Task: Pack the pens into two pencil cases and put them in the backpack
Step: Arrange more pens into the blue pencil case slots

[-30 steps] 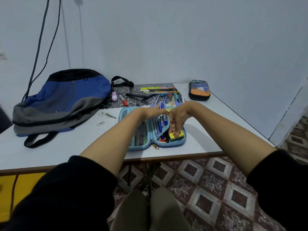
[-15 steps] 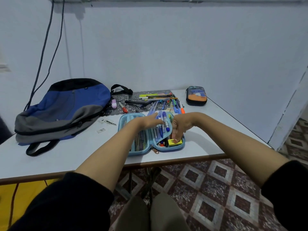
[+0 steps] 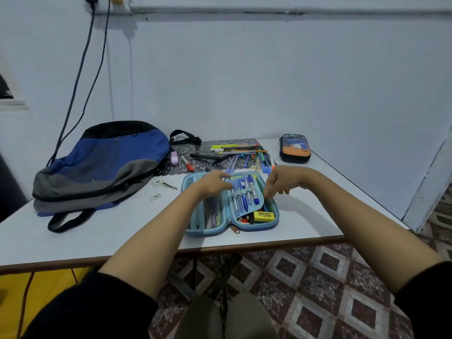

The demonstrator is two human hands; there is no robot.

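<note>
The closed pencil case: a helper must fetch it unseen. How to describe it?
On the white table, look beyond the open light-blue case to the far right corner. The closed pencil case lies there alone, dark with an orange-and-blue picture.

Light-blue pencil case [image 3: 244,228], blue-grey-black backpack [image 3: 102,165], orange-black case [image 3: 294,149], maroon diamond-patterned floor tiles [image 3: 318,277].

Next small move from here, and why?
Probably the right hand reaches back for one of the loose pens: it hangs empty over the open blue case, and the pile lies just behind on the mat.
</note>
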